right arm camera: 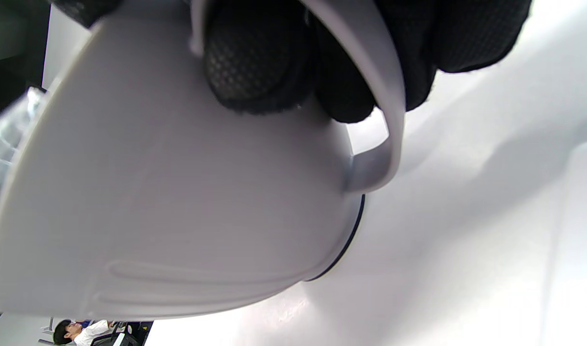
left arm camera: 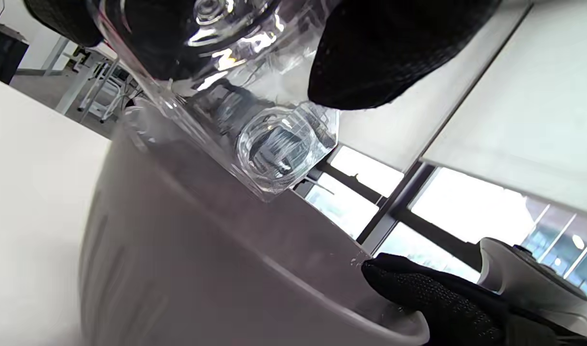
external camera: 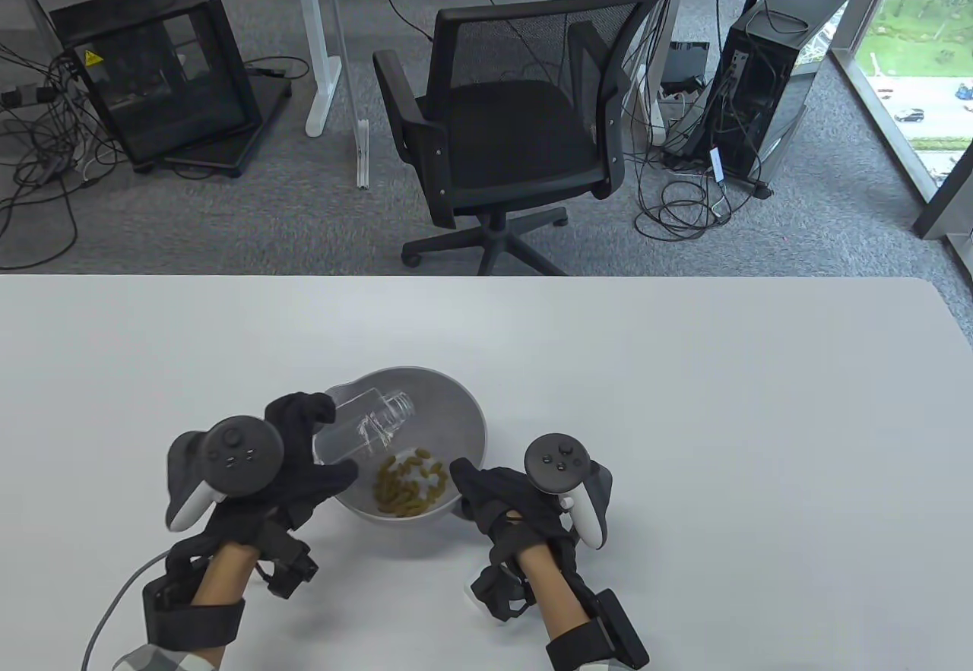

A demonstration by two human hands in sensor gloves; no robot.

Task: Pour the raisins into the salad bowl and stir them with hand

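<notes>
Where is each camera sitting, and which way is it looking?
Table view: sits high, looks down at the table; shows the left hand gripping a clear bottle tipped over the bowl of raisins, and the right hand at the rim.
Left wrist view: sits low beside the bowl, looks up past the bottle towards windows; gloved fingers show.
Right wrist view: sits under the right hand, looks along the bowl's outer wall and handle; gloved fingers show.
All views share the bowl.

Perhaps no legible text anywhere.
</notes>
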